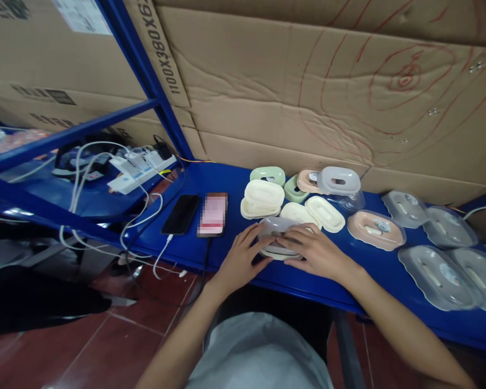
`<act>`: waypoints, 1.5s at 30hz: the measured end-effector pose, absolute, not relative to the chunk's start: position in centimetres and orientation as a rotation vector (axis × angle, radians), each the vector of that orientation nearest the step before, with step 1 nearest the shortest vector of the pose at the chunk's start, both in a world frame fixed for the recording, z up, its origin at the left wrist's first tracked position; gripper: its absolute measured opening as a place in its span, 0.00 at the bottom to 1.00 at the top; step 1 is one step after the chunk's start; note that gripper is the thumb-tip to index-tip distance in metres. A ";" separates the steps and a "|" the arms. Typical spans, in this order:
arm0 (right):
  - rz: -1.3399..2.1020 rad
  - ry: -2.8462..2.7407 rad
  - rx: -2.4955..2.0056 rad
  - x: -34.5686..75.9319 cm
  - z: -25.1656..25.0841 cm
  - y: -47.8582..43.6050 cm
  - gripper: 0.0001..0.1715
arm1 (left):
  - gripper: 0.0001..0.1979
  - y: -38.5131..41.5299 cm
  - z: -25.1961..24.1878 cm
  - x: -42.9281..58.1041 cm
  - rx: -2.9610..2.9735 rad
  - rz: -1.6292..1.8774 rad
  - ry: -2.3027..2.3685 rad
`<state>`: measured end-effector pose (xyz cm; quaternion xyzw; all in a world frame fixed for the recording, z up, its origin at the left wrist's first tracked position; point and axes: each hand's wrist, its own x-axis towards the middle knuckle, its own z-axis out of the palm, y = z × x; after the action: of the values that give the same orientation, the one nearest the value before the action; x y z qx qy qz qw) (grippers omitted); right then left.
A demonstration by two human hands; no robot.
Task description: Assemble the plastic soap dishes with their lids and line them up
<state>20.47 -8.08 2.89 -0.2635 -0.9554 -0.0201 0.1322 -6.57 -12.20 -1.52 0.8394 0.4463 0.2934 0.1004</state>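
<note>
A small oval box (281, 244) with a greyish lid and a cream base sits at the front edge of the blue table. My left hand (243, 256) grips its left end, fingers on the lid and thumb low at the front. From the right, my right hand (311, 248) holds the same box, its fingers bent over the lid. Just behind are cream oval trays (264, 194), some stacked, and another cream tray (325, 213) to the right. Green lids (267, 175), a pink one (308, 180) and a grey lid (340, 180) lie farther back.
Several boxes under clear covers, one of them pink (376, 230), stand on the right. Two phones (181, 214) lie on the left, one with a cable. A power strip (141, 174) and white cables are beyond the blue frame (166, 121). Cardboard (267, 81) walls the back.
</note>
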 end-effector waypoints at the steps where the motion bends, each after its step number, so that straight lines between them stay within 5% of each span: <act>1: -0.088 -2.802 -0.768 20.5 3.0 -8.3 0.32 | 0.25 -12.2 -1.6 -6.6 2.486 0.878 1.324; 12: 0.079 -2.536 -1.003 23.7 3.6 -6.0 0.17 | 0.17 -12.2 -1.4 -6.3 2.544 0.798 1.325; 17: -0.287 -1.960 -2.118 29.9 4.7 -0.7 0.32 | 0.17 -12.2 -1.4 -6.3 2.534 0.824 1.316; 21: 0.055 -1.774 -2.420 32.3 5.0 2.8 0.53 | 0.18 -12.2 -1.4 -6.3 2.540 0.815 1.321; 24: 0.143 -1.734 -2.416 32.4 5.3 3.7 0.52 | 0.18 -12.3 -1.4 -6.4 2.548 0.812 1.325; 29: -0.210 -1.664 -2.247 32.5 6.3 2.0 0.43 | 0.18 -12.3 -1.4 -6.3 2.543 0.790 1.326; 37: -0.564 -1.603 -1.779 31.3 8.0 -1.8 0.48 | 0.17 -12.2 -1.6 -6.6 2.433 0.867 1.318; 40: -0.291 -1.993 -1.386 27.9 6.8 -3.5 0.42 | 0.19 -12.2 -1.9 -6.7 2.327 0.928 1.321; 45: 0.346 -2.539 -0.964 22.2 3.6 -6.2 0.40 | 0.43 -12.0 -2.4 -6.7 2.095 1.036 1.309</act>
<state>22.24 -6.18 3.55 -0.3450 -0.9086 0.1237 0.2004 -6.72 -11.98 -2.39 0.7613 0.4756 0.3763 0.2292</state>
